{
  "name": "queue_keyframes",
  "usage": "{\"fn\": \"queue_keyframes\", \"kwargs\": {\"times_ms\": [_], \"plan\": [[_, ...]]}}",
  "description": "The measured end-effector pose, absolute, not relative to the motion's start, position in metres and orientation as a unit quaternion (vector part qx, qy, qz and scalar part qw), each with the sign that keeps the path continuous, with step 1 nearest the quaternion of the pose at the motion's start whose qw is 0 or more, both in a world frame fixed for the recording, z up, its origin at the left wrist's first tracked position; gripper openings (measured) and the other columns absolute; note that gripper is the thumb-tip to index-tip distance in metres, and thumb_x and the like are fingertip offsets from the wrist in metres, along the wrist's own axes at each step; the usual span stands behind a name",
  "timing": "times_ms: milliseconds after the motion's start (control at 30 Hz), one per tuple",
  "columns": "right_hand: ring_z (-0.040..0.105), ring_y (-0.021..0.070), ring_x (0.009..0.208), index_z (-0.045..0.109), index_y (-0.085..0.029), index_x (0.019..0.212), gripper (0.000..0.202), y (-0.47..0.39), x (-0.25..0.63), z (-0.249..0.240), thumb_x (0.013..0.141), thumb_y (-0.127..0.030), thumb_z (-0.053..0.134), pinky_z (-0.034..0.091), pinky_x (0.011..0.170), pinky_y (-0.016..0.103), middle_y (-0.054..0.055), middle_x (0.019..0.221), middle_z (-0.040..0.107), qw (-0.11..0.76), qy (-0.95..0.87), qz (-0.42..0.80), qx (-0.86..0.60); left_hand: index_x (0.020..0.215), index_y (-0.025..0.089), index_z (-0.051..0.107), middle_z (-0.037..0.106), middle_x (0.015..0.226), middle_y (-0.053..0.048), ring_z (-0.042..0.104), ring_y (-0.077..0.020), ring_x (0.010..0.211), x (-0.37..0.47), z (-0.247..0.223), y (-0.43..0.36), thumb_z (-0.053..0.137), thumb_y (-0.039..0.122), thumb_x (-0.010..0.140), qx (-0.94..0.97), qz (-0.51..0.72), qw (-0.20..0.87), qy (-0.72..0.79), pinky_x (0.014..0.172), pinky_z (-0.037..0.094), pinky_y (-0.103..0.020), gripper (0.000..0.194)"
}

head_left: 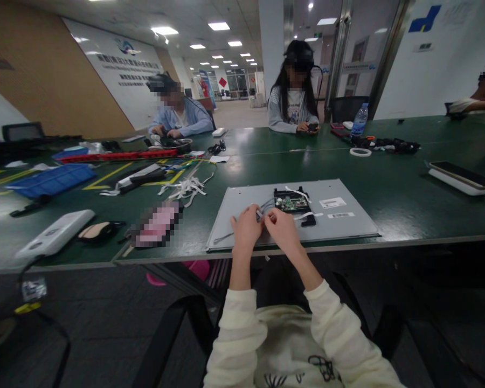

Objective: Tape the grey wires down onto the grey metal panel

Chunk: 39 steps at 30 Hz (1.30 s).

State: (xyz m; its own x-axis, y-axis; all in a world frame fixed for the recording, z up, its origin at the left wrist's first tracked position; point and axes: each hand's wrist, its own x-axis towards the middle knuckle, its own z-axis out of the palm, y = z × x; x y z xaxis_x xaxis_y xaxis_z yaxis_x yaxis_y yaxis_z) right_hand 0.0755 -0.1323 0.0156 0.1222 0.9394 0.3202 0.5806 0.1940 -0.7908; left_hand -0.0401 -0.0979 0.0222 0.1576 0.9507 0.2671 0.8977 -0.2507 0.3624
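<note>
A flat grey panel (242,199) lies on the green table near its front edge. On its upper middle sits a green circuit board (291,203) in a black frame, with white strips around it. Grey cables (269,203) run from the board toward my hands. My left hand (247,223) is closed on the cables, left of the board. Close beside it, my right hand (281,226) pinches at the same cables, its fingertips almost touching the left ones. A cable end extends across the panel's lower left.
White strips (188,187), a pink phone-like object (157,223), a white power strip (55,233) and a blue tray (52,180) lie to the left. A white device (463,178) is at the right. Two people sit across the table, near a water bottle (360,119); another is far right.
</note>
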Motion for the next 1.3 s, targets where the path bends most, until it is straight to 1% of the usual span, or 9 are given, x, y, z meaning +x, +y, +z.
{"fn": "queue_keyframes", "kwargs": {"times_ms": [100,200,267,333,433,600,733,1033,1300], "plan": [[0.062,0.0158,0.073,0.064,-0.020,0.087,0.018,-0.140,0.087,0.020,0.090,-0.024,0.048,0.045,0.070,0.025,0.003,0.080,0.068,0.434,-0.679,0.174,-0.566,0.123,0.024,0.049,0.063,0.123,-0.014,0.052,-0.0276,0.123,-0.042,0.020,-0.101,0.055,0.023,0.087,0.768,0.235,0.052,0.593,0.106,0.024,-0.061,0.037],[0.062,0.0188,0.094,0.065,-0.019,0.098,0.020,-0.150,0.113,0.023,0.090,-0.028,0.050,0.046,0.087,0.031,0.007,0.098,0.068,0.390,-0.765,0.112,-0.500,0.135,0.021,0.041,0.060,0.128,-0.017,0.052,-0.0302,0.123,-0.042,0.017,-0.103,0.056,0.026,0.085,0.763,0.270,0.044,0.586,0.106,0.026,-0.060,0.052],[0.051,0.0236,0.120,0.065,-0.020,0.111,0.029,-0.156,0.133,0.024,0.087,-0.034,0.057,0.038,0.103,0.039,0.010,0.123,0.061,0.332,-0.824,0.064,-0.455,0.139,0.019,0.038,0.058,0.131,-0.018,0.053,-0.0304,0.123,-0.042,0.016,-0.104,0.054,0.025,0.086,0.756,0.312,0.033,0.574,0.105,0.030,-0.056,0.055],[0.031,0.0292,0.138,0.062,-0.024,0.122,0.043,-0.161,0.151,0.023,0.083,-0.043,0.062,0.024,0.113,0.050,0.009,0.144,0.045,0.267,-0.856,0.021,-0.442,0.137,0.017,0.041,0.057,0.132,-0.016,0.052,-0.0287,0.123,-0.042,0.015,-0.105,0.049,0.022,0.088,0.743,0.371,0.012,0.557,0.105,0.034,-0.050,0.050],[0.012,0.0345,0.145,0.059,-0.028,0.129,0.055,-0.166,0.164,0.021,0.082,-0.055,0.059,0.007,0.113,0.061,0.005,0.156,0.026,0.200,-0.858,-0.018,-0.473,0.129,0.016,0.048,0.058,0.128,-0.013,0.052,-0.0255,0.121,-0.043,0.016,-0.107,0.044,0.019,0.089,0.717,0.453,-0.018,0.530,0.104,0.036,-0.043,0.040],[0.003,0.0367,0.146,0.058,-0.033,0.132,0.058,-0.165,0.166,0.017,0.083,-0.063,0.053,-0.005,0.110,0.066,0.002,0.160,0.013,0.166,-0.853,-0.042,-0.493,0.118,0.016,0.055,0.063,0.116,-0.010,0.055,-0.0223,0.113,-0.046,0.020,-0.116,0.041,0.017,0.089,0.695,0.512,-0.034,0.504,0.102,0.039,-0.038,0.032],[0.001,0.0362,0.146,0.053,-0.036,0.136,0.060,-0.163,0.177,0.015,0.083,-0.065,0.050,-0.004,0.109,0.068,0.000,0.160,0.013,0.148,-0.853,-0.028,-0.500,0.111,0.017,0.058,0.064,0.111,-0.009,0.057,-0.0209,0.109,-0.048,0.020,-0.117,0.042,0.017,0.088,0.686,0.525,-0.018,0.503,0.102,0.041,-0.037,0.028],[-0.001,0.0377,0.146,0.052,-0.035,0.136,0.066,-0.156,0.195,0.015,0.080,-0.069,0.052,0.017,0.109,0.065,0.002,0.161,-0.006,0.151,-0.819,0.018,-0.554,0.108,0.018,0.058,0.065,0.111,-0.008,0.059,-0.0197,0.110,-0.050,0.019,-0.114,0.043,0.017,0.087,0.664,0.540,0.008,0.517,0.102,0.042,-0.036,0.026],[-0.003,0.0436,0.144,0.044,-0.032,0.142,0.077,-0.126,0.198,0.006,0.079,-0.076,0.044,0.021,0.103,0.070,0.002,0.160,-0.015,0.117,-0.747,0.035,-0.654,0.106,0.018,0.060,0.066,0.108,-0.007,0.060,-0.0192,0.108,-0.054,0.014,-0.114,0.045,0.015,0.088,0.673,0.530,0.043,0.515,0.101,0.044,-0.036,0.024]]}}
